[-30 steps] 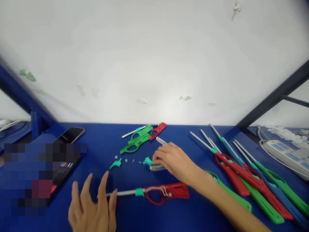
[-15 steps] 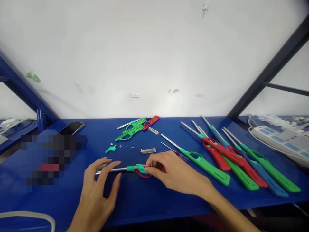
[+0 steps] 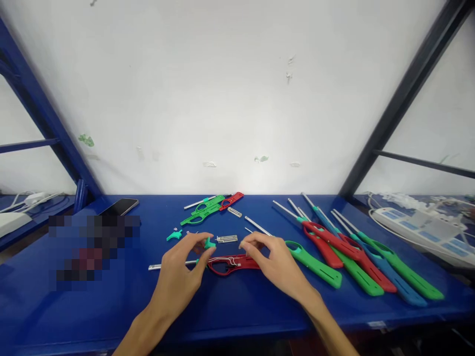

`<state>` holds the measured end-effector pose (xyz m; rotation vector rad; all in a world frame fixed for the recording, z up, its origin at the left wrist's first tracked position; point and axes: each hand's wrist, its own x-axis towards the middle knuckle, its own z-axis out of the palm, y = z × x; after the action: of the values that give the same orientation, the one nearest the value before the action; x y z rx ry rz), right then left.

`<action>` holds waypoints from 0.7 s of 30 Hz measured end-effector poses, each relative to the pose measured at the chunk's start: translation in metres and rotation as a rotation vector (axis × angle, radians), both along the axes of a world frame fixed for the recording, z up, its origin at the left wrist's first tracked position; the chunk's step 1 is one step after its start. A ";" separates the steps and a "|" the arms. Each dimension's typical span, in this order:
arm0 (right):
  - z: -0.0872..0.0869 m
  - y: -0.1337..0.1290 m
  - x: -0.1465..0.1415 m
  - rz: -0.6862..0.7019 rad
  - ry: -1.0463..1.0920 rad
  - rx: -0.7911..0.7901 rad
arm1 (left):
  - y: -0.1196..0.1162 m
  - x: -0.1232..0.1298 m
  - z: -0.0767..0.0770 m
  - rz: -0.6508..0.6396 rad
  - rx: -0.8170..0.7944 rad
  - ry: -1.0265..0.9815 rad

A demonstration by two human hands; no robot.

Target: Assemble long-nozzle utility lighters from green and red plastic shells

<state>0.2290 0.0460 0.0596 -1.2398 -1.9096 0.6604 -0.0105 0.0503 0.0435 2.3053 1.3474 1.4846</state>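
My left hand (image 3: 185, 269) pinches a small teal lighter trigger (image 3: 210, 244) between thumb and fingertips. Below it lies an opened red lighter shell (image 3: 243, 262), its inside and thin wires showing, with a metal tube (image 3: 155, 267) pointing left. Over the shell's right part is my right hand (image 3: 272, 257), thumb and index finger closed together; whether something tiny sits between them I cannot make out. A second teal trigger (image 3: 174, 235) rests to the left. Just beyond the shell is a clear fuel tank (image 3: 227, 239), and another fuel tank (image 3: 234, 212) lies farther back.
Several assembled long lighters (image 3: 356, 262) in red, green and blue lie on the right. Green shell halves (image 3: 203, 209) and a small red shell piece (image 3: 232, 200) are at the back. A phone (image 3: 120, 206) lies left on the blue table (image 3: 230, 311); a power strip (image 3: 415, 235) sits far right.
My left hand has moved right from beside the metal tube and now holds the teal trigger, lifted off the red shell. My right hand has shifted slightly right, uncovering the shell's inside.
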 end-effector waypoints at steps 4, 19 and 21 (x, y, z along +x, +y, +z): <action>-0.021 -0.003 -0.003 -0.004 -0.058 0.028 | -0.001 0.003 0.000 0.001 -0.159 -0.050; -0.031 -0.003 -0.015 -0.026 -0.154 0.021 | 0.007 0.002 -0.006 -0.076 -0.226 -0.069; -0.032 -0.002 -0.015 -0.040 -0.153 0.023 | 0.009 0.003 -0.007 -0.088 -0.237 -0.069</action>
<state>0.2143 0.0439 0.0277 -1.3438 -2.0058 0.5346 -0.0072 0.0588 0.0364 2.1188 1.3077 1.2891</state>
